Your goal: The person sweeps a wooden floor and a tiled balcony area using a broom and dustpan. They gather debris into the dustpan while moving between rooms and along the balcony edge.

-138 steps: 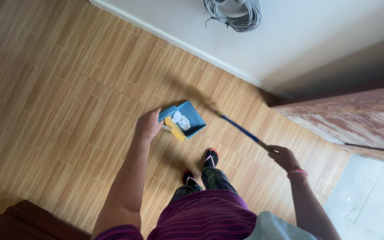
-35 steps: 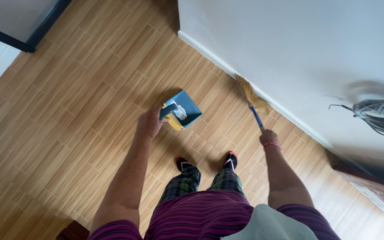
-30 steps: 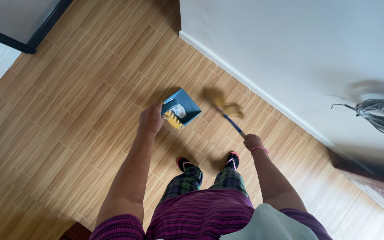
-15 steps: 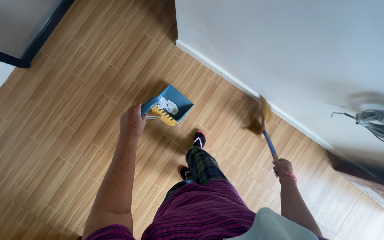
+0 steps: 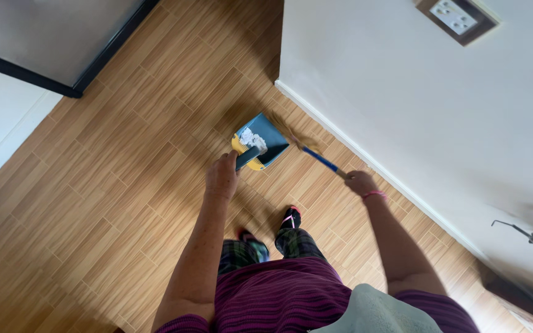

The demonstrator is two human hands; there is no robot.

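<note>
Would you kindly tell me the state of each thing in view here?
Dustpan: held low over the floor, white scraps inside.
Broom: blurred, bristles at the dustpan's edge.
Left hand: shut on the dustpan's handle.
Right hand: shut on the broom's blue handle.
Wall socket: nothing plugged in.

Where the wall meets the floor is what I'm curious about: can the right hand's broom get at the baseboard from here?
Probably yes. The right hand holds the broom with its bristles beside the dustpan, and the white baseboard runs just beyond them over bare wooden floor, nothing between.
</note>
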